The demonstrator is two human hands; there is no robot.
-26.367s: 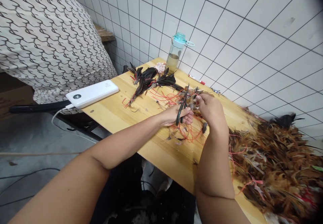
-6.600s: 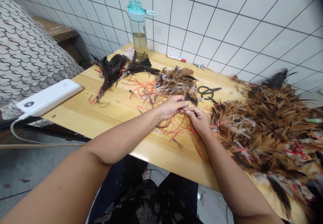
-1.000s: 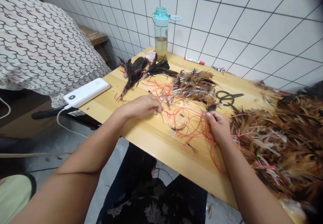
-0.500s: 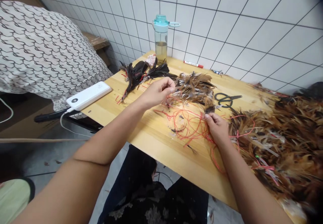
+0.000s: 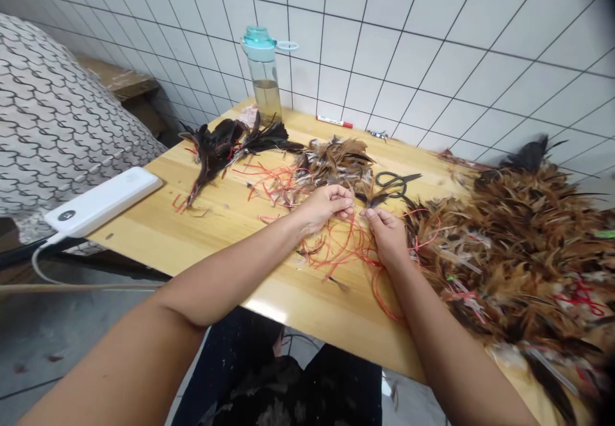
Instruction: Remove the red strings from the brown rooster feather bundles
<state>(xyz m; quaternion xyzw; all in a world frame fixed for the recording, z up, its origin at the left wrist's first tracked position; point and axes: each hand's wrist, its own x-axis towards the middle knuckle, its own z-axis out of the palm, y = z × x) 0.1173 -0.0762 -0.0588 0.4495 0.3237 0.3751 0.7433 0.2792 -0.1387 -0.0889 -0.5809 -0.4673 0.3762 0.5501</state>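
Observation:
My right hand [image 5: 387, 234] is closed in a pinch on a small dark feather [image 5: 377, 200], which points up and away from the fingertips. Close beside it on the left, my left hand [image 5: 331, 207] has its fingers pinched together; what they hold, if anything, is too small to make out. Beneath both hands lies a loose tangle of red string [image 5: 336, 246] on the wooden table [image 5: 192, 246]. Just behind the hands is a bunch of brown feathers [image 5: 339, 160]. Black-handled scissors [image 5: 396, 182] rest right of that bunch.
A large heap of brown feathers [image 5: 523, 246] covers the table's right side. Black feather bundles [image 5: 216, 147] tied with red lie at the left, near a bottle [image 5: 264, 80]. A white power bank [image 5: 103, 202] sits at the left edge. A red-capped marker [image 5: 334, 121] lies by the wall.
My left hand has moved right and toward me, from beside the brown bunch to close against my right hand. The right hand keeps its pinch on the feather. The view has shifted right.

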